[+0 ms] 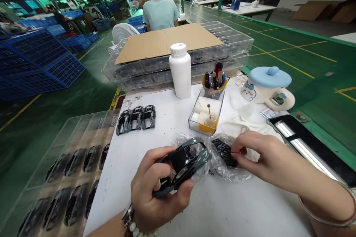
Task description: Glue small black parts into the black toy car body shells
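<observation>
My left hand point(158, 185) is closed around a glossy black and grey toy car body shell point(185, 163), tilted up over the white table. To its right lies a clear plastic bag point(217, 163) with many thin black parts point(225, 152) in it. My right hand point(257, 155) reaches over the bag's right side, thumb and fingertips pinched together at the black parts. Whatever sits between those fingertips is too small to name. Three similar car shells point(136, 117) stand in a row farther back on the left of the table.
A white bottle point(180, 76), a clear box point(207, 113) with cotton and a small jar, a pen holder point(214, 81) and a lidded mug point(263, 89) stand behind my hands. A tray of shells point(63, 129) is at left. Stacked trays under cardboard point(169, 40) and a person point(160, 13) are beyond.
</observation>
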A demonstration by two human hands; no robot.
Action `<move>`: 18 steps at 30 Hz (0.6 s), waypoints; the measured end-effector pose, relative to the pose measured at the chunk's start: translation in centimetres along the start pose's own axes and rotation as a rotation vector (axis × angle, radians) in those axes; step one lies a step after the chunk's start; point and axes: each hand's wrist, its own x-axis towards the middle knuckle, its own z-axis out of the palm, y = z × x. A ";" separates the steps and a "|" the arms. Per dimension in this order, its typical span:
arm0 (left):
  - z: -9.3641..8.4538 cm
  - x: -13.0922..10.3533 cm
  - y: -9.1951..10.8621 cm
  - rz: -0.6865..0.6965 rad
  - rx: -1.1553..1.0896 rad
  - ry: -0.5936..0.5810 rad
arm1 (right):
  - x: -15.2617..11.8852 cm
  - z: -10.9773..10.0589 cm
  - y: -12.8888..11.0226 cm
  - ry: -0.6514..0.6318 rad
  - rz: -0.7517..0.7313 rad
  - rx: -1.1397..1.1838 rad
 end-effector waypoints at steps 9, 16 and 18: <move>0.5 -0.1 0.1 -0.053 -0.037 -0.042 | -0.3 0.1 -2.2 0.073 -0.061 0.463; 1.0 0.0 0.2 -0.121 -0.045 -0.072 | -0.4 1.6 -3.3 0.038 -0.025 0.563; 1.0 0.0 0.2 -0.127 -0.048 -0.074 | -0.6 2.0 -3.4 0.029 -0.030 0.564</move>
